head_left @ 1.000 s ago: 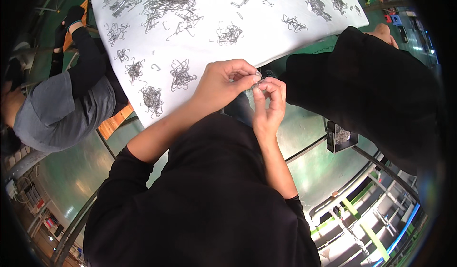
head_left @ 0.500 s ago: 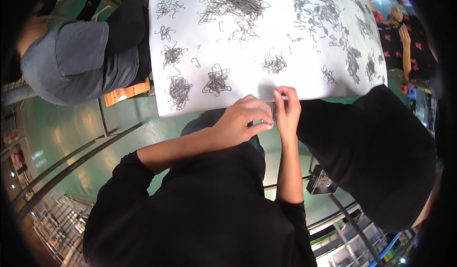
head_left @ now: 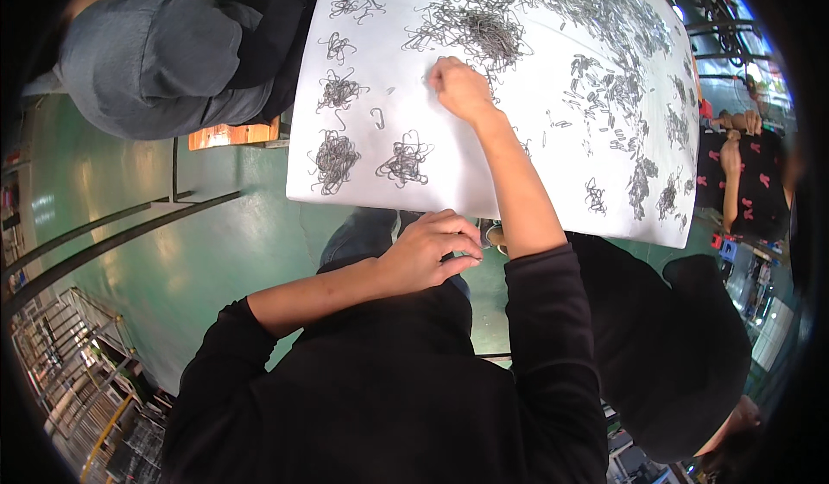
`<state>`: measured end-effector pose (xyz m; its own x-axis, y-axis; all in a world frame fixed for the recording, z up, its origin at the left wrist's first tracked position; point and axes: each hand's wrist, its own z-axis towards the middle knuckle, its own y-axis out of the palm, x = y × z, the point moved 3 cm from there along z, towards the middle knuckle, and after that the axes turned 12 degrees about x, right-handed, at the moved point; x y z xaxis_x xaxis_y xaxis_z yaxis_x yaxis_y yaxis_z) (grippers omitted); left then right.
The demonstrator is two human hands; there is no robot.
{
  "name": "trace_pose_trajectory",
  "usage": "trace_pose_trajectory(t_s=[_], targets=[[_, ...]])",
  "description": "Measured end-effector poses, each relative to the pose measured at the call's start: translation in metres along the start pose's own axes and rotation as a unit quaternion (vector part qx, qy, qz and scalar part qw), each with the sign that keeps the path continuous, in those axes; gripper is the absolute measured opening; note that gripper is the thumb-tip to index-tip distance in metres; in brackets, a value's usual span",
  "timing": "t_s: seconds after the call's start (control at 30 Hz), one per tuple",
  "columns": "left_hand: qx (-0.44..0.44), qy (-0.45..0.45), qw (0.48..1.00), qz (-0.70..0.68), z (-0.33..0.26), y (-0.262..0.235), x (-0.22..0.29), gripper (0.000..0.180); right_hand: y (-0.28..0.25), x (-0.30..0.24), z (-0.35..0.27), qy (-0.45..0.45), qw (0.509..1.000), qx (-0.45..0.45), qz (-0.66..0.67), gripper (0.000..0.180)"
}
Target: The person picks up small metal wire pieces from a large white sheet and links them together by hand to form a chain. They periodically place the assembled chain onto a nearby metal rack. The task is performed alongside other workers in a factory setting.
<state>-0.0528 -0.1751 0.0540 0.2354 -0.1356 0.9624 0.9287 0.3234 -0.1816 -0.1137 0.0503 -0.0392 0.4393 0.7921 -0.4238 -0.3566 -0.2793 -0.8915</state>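
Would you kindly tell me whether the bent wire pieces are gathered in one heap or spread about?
Spread about: separate clusters dot the white surface, with a denser heap beyond the right hand.

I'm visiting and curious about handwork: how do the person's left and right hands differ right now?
The left hand is off the white table, just before its near edge; the right hand is over it, beside the large heap of bent wires. The left hand's thumb is visible opposite its fingers; the right hand shows mostly its back, with fingers curled. Both are bare.
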Motion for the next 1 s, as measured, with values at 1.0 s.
trace_pose_trajectory(t_s=[1.0], targets=[[-0.063, 0.038, 0.997, -0.008, 0.014, 0.014, 0.01, 0.013, -0.142, -0.108, -0.277, 0.426, 0.639, 0.356, 0.532, 0.002]])
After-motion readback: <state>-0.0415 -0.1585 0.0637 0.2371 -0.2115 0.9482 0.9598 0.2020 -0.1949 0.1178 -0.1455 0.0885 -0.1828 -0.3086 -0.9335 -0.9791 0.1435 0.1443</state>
